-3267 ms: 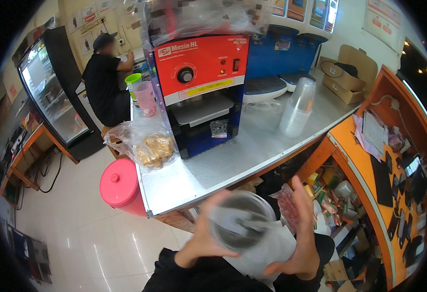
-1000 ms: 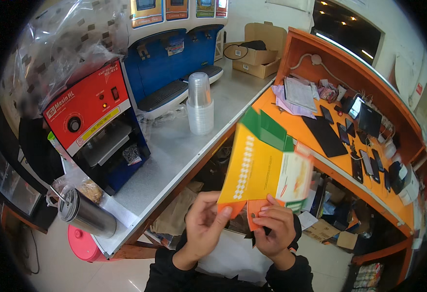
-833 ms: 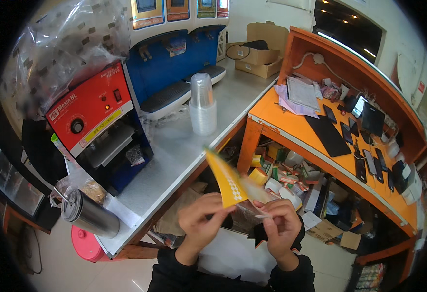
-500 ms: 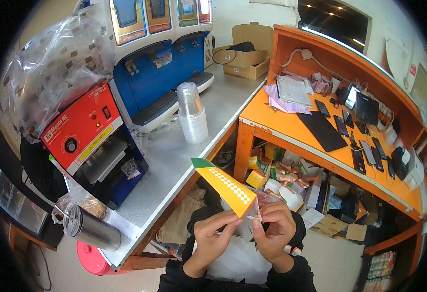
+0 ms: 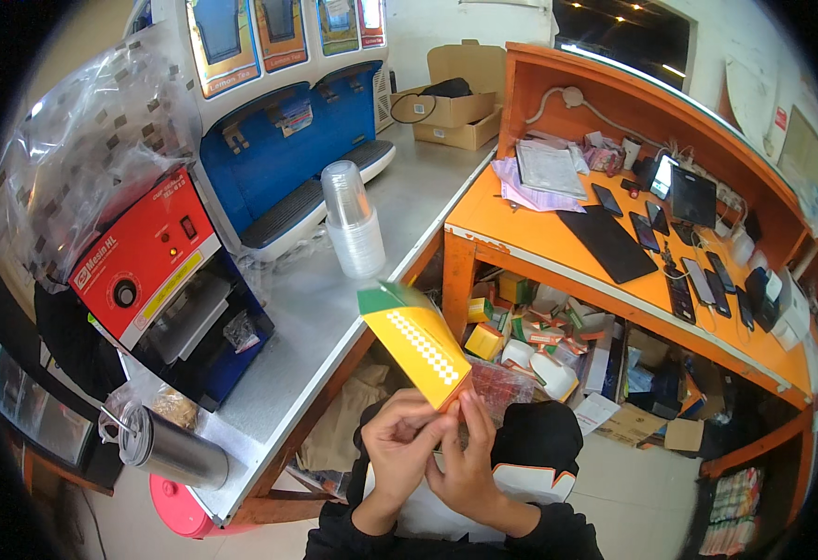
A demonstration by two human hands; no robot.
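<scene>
A yellow paperboard food box with a green end, an orange edge and a row of white diamonds tilts up in front of me. My left hand is closed with its fingertips pinching the box's lower end. Right beside it, my right hand is closed on the same end, its fingers pressed against the orange edge. The two hands touch, and they hide part of that lower end. On my lap lie white paperboard pieces with orange edges, below the hands.
To the left, a metal counter bears a red cup-sealing machine, stacked clear plastic cups and a steel tumbler. Several phones lie on the orange desk at the right. Beneath it is a heap of small boxes.
The box has turned, showing more of its green end. My right hand has moved left, against my left hand. White pieces on my lap now show more. The view has shifted slightly.
</scene>
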